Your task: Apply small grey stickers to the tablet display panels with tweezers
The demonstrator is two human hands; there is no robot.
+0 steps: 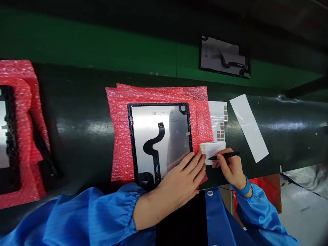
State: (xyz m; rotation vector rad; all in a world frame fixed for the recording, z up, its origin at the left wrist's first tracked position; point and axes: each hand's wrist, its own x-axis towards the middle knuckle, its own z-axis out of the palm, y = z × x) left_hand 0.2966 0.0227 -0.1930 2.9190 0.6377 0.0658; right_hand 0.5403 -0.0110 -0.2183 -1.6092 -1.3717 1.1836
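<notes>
A tablet screen panel (176, 143) lies back side up on red bubble wrap (120, 136), with a black flex cable (153, 152) curving over its silvery back. My left hand (181, 177) rests across its lower right corner, fingers stretched out, the fingertips reaching the left edge of a white sheet of small stickers (215, 149). In my right hand (232, 168) is a slim black pointed tool, which looks like tweezers (228, 155). Its tip is over that sheet, close to my left fingertips. A blue band circles my right wrist.
More white sticker sheets (217, 111) stick out from under the bubble wrap. A blank white strip (249, 128) lies to their right. Another screen panel (222, 58) is at the back on the green surface. At far left, red bubble wrap (23, 73) bears a further panel.
</notes>
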